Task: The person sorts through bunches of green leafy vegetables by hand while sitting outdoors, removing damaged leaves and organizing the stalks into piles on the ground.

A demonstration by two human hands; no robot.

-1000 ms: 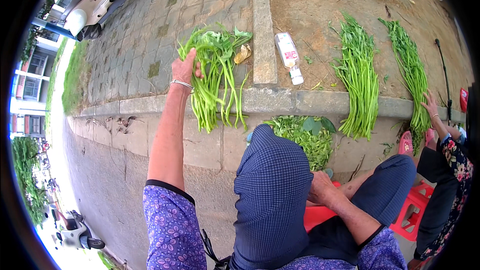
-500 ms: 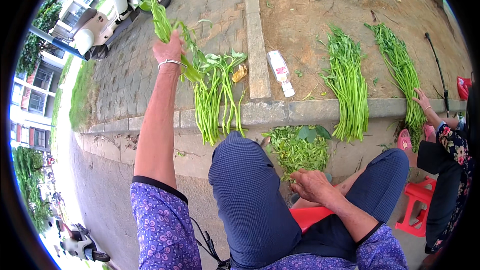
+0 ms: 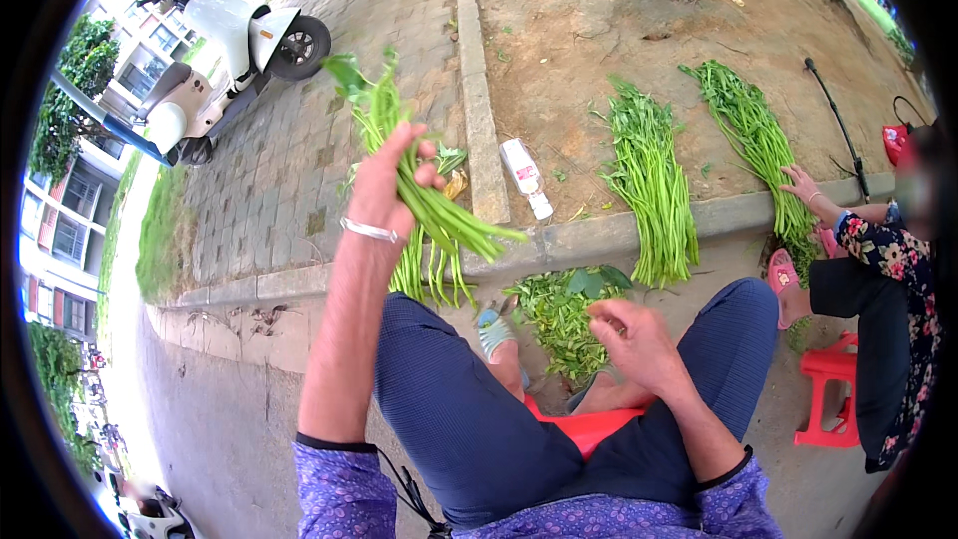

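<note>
My left hand (image 3: 387, 185), with a silver bangle at the wrist, is raised and closed around a bunch of long green vegetable stalks (image 3: 419, 185), leafy tips up and cut ends pointing down-right. More stalks (image 3: 429, 274) lie on the kerb below it. My right hand (image 3: 634, 339) hovers with loosely curled fingers and nothing in it, above my right knee, beside a heap of plucked green leaves (image 3: 564, 314) on the ground between my feet.
Two more rows of stalks (image 3: 654, 185) (image 3: 753, 140) lie on the bare soil past the kerb (image 3: 599, 235). A white bottle (image 3: 524, 175) lies there. Another person's hand (image 3: 803, 185) touches the right row; a red stool (image 3: 828, 389) stands nearby. A scooter (image 3: 225, 50) is parked far left.
My left hand took a bunch from the pile on the kerb and lifted it up toward me. My right hand rose from my lap and opened slightly.
</note>
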